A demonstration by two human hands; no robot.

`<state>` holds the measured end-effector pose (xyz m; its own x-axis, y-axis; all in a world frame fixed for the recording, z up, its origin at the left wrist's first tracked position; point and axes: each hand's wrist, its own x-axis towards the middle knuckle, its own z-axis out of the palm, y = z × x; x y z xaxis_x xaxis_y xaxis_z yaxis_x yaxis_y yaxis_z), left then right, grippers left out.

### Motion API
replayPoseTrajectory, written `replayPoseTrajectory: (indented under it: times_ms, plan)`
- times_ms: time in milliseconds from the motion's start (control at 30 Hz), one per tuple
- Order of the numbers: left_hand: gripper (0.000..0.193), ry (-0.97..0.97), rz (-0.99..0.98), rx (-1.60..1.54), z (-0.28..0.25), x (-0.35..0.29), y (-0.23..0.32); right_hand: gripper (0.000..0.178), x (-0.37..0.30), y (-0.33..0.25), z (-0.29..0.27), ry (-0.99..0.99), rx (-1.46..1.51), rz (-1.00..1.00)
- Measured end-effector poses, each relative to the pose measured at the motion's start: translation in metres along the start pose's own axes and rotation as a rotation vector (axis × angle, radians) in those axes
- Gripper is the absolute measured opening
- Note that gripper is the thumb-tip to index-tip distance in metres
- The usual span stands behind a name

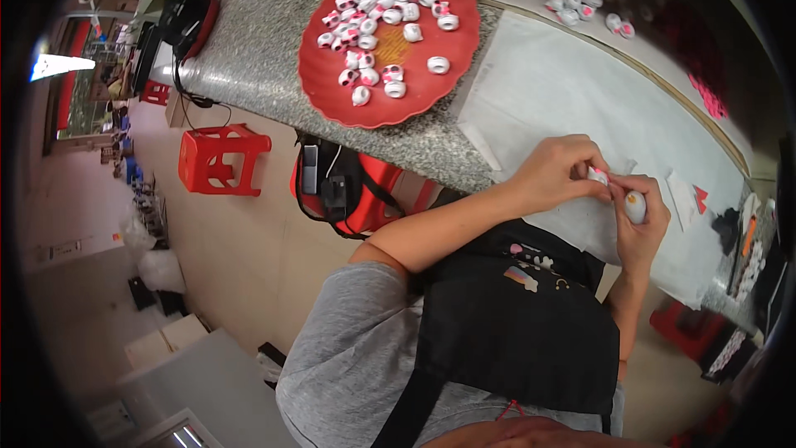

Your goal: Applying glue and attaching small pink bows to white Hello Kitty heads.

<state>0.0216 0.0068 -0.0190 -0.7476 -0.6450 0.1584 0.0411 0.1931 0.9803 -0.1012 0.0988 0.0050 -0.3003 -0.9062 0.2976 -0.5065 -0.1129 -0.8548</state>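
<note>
My left hand (pixel 560 168) pinches a small white and pink figure piece (pixel 597 175) between thumb and fingertips, over a white sheet (pixel 547 91) on the counter. Close against it, my right hand (pixel 645 220) is closed, its thumb and forefinger meeting at the piece. A white rounded thing with a yellow-orange mark (pixel 635 206) shows within the right hand's grip; its kind cannot be made out. To the left, a red scalloped plate (pixel 327 87) bears many small white pieces with pink and black details, some with a round hole.
More white pieces (pixel 572 7) lie on a ledge behind the sheet. Paper scraps (pixel 684 199) and an orange tool (pixel 749 235) are at the right. The granite counter (pixel 265 50) runs left. Red stools (pixel 220 158) and a black bag (pixel 348 187) stand below.
</note>
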Motion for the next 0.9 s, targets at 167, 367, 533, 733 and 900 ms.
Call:
replayPoseTrajectory:
  times_ms: [167, 367, 533, 733, 900]
  plan:
    - [0.019, 0.053, 0.037, 0.064, 0.000, -0.003, -0.006, 0.013, -0.004, 0.015, 0.011, 0.015, 0.080, -0.032]
    - [0.019, 0.029, 0.013, 0.009, 0.000, 0.000, -0.007, 0.015, -0.007, 0.019, 0.014, 0.062, 0.098, -0.035]
    - [0.019, 0.009, 0.016, 0.027, -0.001, 0.001, -0.009, 0.015, -0.008, 0.021, 0.014, 0.069, 0.138, -0.010]
    - [0.018, -0.010, 0.057, 0.064, -0.001, 0.000, -0.010, 0.012, -0.010, 0.022, 0.011, 0.102, 0.156, 0.083]
    - [0.008, 0.103, 0.077, -0.006, -0.001, 0.001, -0.001, 0.007, -0.017, 0.019, -0.002, 0.359, 0.182, 0.203]
